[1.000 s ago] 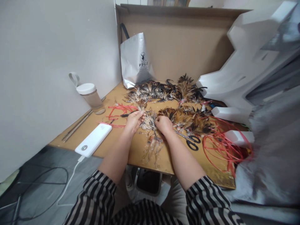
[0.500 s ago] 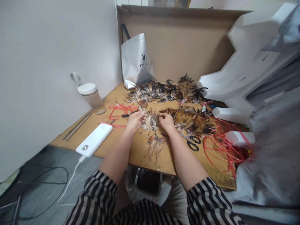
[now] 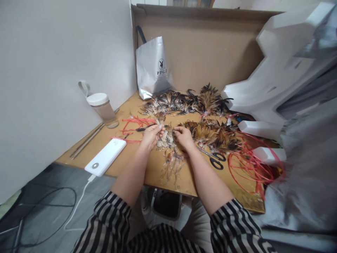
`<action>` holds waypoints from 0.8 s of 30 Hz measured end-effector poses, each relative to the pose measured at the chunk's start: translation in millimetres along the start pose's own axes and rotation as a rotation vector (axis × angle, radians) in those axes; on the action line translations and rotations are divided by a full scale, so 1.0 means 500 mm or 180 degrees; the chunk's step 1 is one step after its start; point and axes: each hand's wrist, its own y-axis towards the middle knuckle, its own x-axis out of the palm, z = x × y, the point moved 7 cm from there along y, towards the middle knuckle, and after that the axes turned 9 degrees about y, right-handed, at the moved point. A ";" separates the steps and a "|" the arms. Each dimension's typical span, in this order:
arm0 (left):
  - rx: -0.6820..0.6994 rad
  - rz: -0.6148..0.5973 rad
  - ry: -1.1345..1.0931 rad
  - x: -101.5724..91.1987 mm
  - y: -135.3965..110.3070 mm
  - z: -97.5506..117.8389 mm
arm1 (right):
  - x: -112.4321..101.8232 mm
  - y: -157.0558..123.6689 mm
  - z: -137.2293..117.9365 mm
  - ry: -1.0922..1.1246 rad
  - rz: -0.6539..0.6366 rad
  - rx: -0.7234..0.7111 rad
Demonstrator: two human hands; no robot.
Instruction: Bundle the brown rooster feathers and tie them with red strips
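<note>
Feathers (image 3: 166, 141) at the middle of the desk (image 3: 154, 170)

At the far left a cup (image 3: 99, 107) with a white lid and a strap stands against the pale wall (image 3: 65, 70). Beside it two thin sticks (image 3: 85, 142) lie side by side, slanting toward the near edge. Next comes a white power bank (image 3: 106, 156), a white cable (image 3: 91, 178) plugged into its near end and hanging down past the edge. Red strips (image 3: 138, 121) are spread to its right, and behind them a silver bag (image 3: 152, 66) marked PPGZ stands near the cardboard panel (image 3: 210, 52).

The left hand (image 3: 153, 135) is narrow, thumb and fingers pinching a small tuft (image 3: 159, 120) that rises above the fingertips. The pale clump of feathers lies between the two hands, with loose wisps (image 3: 172, 163) scattered toward the near edge. The right hand (image 3: 183, 137) also has its fingertips close together, just over the clump's right side; whether they grip anything, I cannot tell.

A row of dark and pale plumes (image 3: 179, 102) stretches across the back. Right of the right hand, scissors (image 3: 217, 161) with black handles lie near a brown heap of plumage (image 3: 213, 135). Farther right are a tangle of red cord (image 3: 244, 165) and a large white foam piece (image 3: 273, 73).
</note>
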 end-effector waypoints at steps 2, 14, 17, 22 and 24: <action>0.0017 -0.0008 0.0015 0.001 0.000 0.000 | -0.014 0.003 -0.004 -0.0096 0.0140 -0.0076; 0.0226 -0.0259 0.0019 0.018 -0.009 0.016 | -0.018 -0.022 -0.043 -0.1599 -0.0261 0.0070; 0.0165 -0.0258 0.0039 0.019 -0.010 0.013 | -0.008 -0.027 -0.043 -0.1800 -0.0408 0.0108; 0.0091 -0.0239 0.0099 0.019 -0.010 0.010 | -0.017 -0.023 -0.042 -0.0652 -0.0168 0.0313; 0.0070 -0.0254 0.0120 0.019 -0.010 0.008 | -0.018 -0.023 -0.033 0.0245 -0.0136 0.0669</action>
